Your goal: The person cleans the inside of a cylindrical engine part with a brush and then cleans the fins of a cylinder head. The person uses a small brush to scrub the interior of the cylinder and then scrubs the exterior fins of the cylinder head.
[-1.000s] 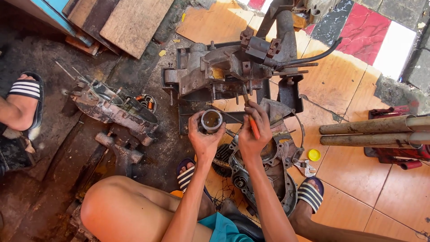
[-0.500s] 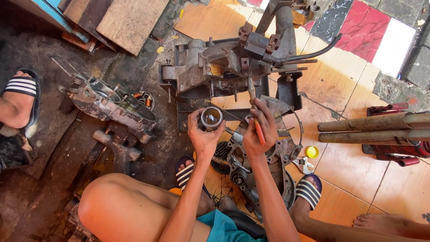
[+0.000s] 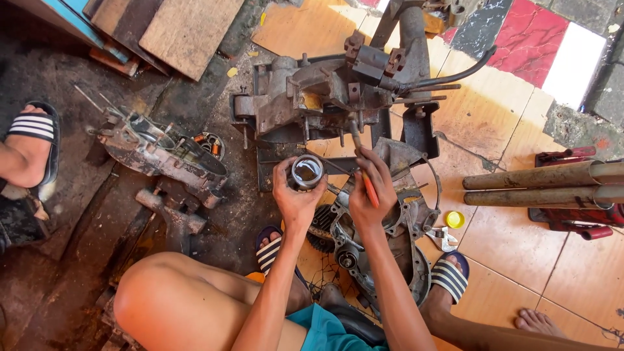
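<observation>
The metal cylinder (image 3: 307, 172), open end up and shiny inside, sits in the left hand (image 3: 296, 195), whose fingers wrap closed around its wall, just in front of the big engine casing (image 3: 318, 97). Going left to right: at the far left a striped sandal (image 3: 32, 133) of another person, then a greasy engine half (image 3: 162, 153) lying on the dark floor, then the cylinder in the left hand. Just beside it the right hand (image 3: 367, 195) is closed narrowly around a screwdriver with a red handle (image 3: 369, 188), its shaft pointing up toward the underside of the casing. Below the hands lies a round crankcase cover (image 3: 383, 247); farther right a yellow cap (image 3: 455, 219), and 2 pipes (image 3: 539, 185). The work looks to be at the stage of prying or cleaning at the casing; the tip needs steady placement while the cylinder is kept level.
</observation>
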